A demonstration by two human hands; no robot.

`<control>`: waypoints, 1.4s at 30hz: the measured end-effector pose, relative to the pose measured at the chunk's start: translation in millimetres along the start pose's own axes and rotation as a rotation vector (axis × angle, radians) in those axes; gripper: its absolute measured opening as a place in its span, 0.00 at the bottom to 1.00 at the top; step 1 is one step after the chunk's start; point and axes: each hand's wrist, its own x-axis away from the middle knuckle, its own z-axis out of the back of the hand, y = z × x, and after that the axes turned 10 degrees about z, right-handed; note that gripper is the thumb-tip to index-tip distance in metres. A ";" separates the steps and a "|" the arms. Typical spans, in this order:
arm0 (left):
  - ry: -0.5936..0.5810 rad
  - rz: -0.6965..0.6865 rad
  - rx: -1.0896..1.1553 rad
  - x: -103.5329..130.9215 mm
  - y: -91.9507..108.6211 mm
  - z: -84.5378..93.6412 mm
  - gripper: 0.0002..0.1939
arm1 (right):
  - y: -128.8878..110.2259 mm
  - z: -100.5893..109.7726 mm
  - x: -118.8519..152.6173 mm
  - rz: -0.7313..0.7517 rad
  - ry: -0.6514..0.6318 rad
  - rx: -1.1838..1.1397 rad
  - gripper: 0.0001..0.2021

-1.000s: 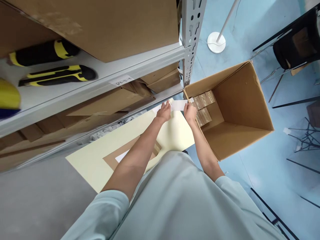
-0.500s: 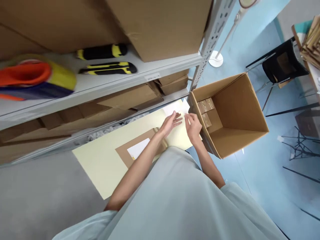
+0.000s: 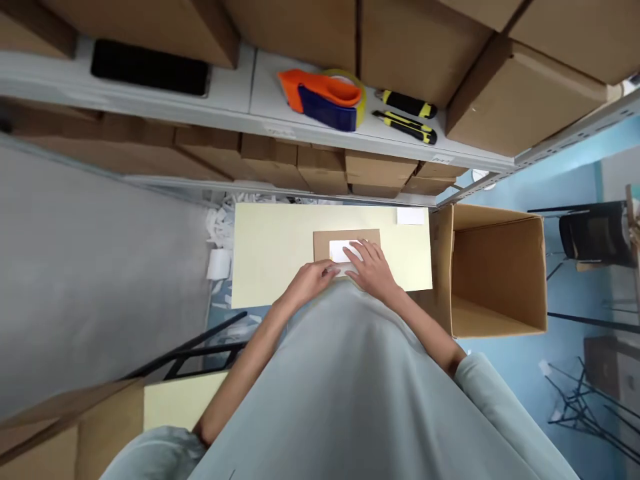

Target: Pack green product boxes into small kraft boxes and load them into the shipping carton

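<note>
A flat brown cardboard packet (image 3: pixel 321 241) lies on the pale yellow tabletop, with a white label (image 3: pixel 339 249) on its upper face. Along its near edge runs a paler strip, which seems to be part of the label or a second one. My left hand (image 3: pixel 311 280) has its thumb and fingers closed together at the left end of this strip; what exactly they pinch is partly hidden. Spread over the label's right part, my right hand (image 3: pixel 373 270) rests with fingers apart and touches it. Another white paper (image 3: pixel 411 216) lies at the table's far right corner.
The yellow table (image 3: pixel 270 253) stands against a shelf (image 3: pixel 230 110) full of cartons. On the shelf are a tape dispenser (image 3: pixel 327 100), two utility knives (image 3: pixel 407 115) and a black phone (image 3: pixel 150 67). A large open carton (image 3: pixel 497 270) stands right of the table.
Both hands have come from the table's right end back onto the packet, which now lies squarely before me. The view has turned and shows more of the shelf and floor at left.
</note>
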 end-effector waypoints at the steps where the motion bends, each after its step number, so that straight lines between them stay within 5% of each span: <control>1: -0.002 -0.022 -0.001 5.9 -4.9 6.5 0.19 | 1.0 1.8 -4.7 0.011 -0.065 -0.049 0.13; 3: 0.030 -0.025 0.059 14.1 -11.2 16.9 0.22 | 4.1 3.6 -12.5 -0.005 -0.170 -0.200 0.09; 5: 0.087 0.012 0.174 18.7 -13.9 25.4 0.26 | 5.8 4.7 -18.0 -0.114 -0.186 -0.383 0.15; 9: 0.196 0.109 0.543 26.3 -11.9 38.6 0.33 | -2.6 10.4 -25.5 -0.405 -0.005 -0.697 0.29; 14: 0.221 0.137 0.770 40.2 -4.4 44.0 0.28 | -29.1 15.6 -34.8 -0.536 0.192 -0.909 0.31; 29: -0.032 0.105 0.767 61.7 11.2 41.9 0.20 | -78.5 30.6 -54.2 -0.580 0.478 -0.938 0.25; 35: -0.127 0.065 0.697 69.2 20.7 53.2 0.23 | -83.2 39.7 -53.8 -0.644 0.552 -0.879 0.27; 42: -0.108 0.049 0.622 68.8 27.6 54.5 0.24 | -77.4 44.4 -54.4 -0.642 0.578 -0.864 0.26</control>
